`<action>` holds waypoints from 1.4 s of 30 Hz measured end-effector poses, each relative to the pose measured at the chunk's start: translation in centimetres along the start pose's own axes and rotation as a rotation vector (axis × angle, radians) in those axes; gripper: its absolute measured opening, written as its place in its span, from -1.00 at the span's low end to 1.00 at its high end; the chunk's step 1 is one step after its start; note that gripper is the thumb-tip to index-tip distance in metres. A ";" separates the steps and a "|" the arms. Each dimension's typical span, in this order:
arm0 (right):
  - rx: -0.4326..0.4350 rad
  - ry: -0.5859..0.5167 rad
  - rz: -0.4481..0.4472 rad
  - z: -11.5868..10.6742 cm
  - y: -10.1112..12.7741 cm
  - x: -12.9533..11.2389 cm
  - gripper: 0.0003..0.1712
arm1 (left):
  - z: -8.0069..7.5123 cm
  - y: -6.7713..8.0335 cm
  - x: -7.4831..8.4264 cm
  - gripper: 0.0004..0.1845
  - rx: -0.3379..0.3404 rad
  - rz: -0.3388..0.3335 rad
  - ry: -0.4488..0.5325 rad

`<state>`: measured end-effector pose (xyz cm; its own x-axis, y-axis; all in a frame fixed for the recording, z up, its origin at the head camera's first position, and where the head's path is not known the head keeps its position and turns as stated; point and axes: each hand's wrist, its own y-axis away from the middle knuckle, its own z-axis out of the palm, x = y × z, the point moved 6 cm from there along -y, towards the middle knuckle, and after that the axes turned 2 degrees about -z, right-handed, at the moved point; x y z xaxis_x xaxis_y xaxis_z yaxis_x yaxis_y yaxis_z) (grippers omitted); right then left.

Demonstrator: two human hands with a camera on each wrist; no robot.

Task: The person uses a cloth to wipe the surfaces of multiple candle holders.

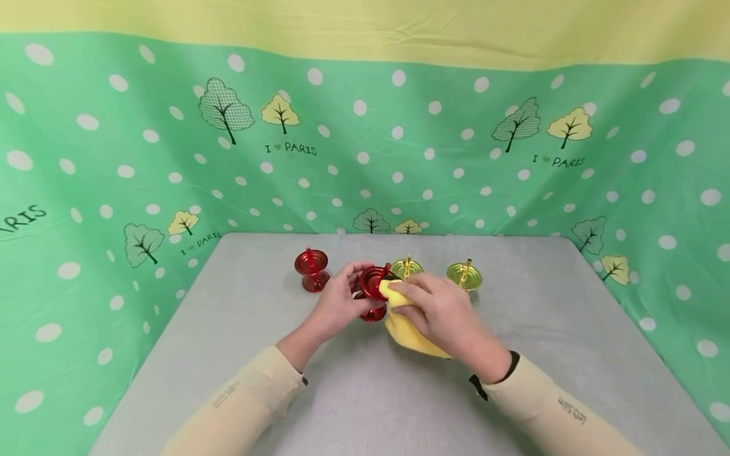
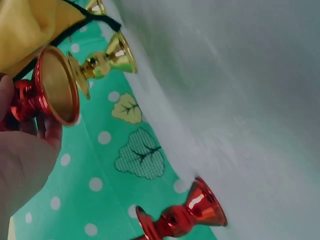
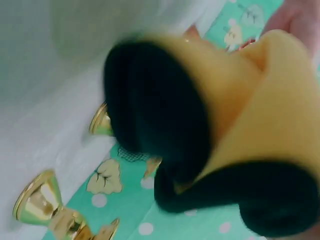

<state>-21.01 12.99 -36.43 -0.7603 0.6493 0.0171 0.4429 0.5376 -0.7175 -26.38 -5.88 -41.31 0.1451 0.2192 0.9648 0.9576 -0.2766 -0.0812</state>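
My left hand grips a shiny red candle holder by its stem and tilts it above the grey table. In the left wrist view its red cup shows, with my fingers round the stem. My right hand holds a yellow cloth and presses a fold of it against the holder's cup. Up close in the right wrist view, the cloth with its black edge is blurred.
A second red candle holder stands at the back left of the table. Two gold candle holders stand behind my hands. A green dotted sheet walls in the table on three sides.
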 end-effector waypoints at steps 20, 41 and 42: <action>0.064 0.111 0.030 -0.1 0.1 0.7 -0.61 | -0.1 0.4 0.0 -0.29 0.161 -0.013 -0.064; 0.087 0.098 0.034 0.1 -0.5 0.0 -0.64 | -0.1 0.4 0.3 -0.34 -0.061 -0.057 0.121; 0.086 0.084 0.042 0.0 -0.4 0.1 -0.62 | -0.3 0.3 0.2 -0.34 -0.046 -0.066 0.113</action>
<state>-21.26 12.77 -36.14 -0.6983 0.7146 0.0415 0.4284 0.4636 -0.7756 -26.18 -6.20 -41.11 0.0513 0.1324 0.9899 0.9514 -0.3079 -0.0081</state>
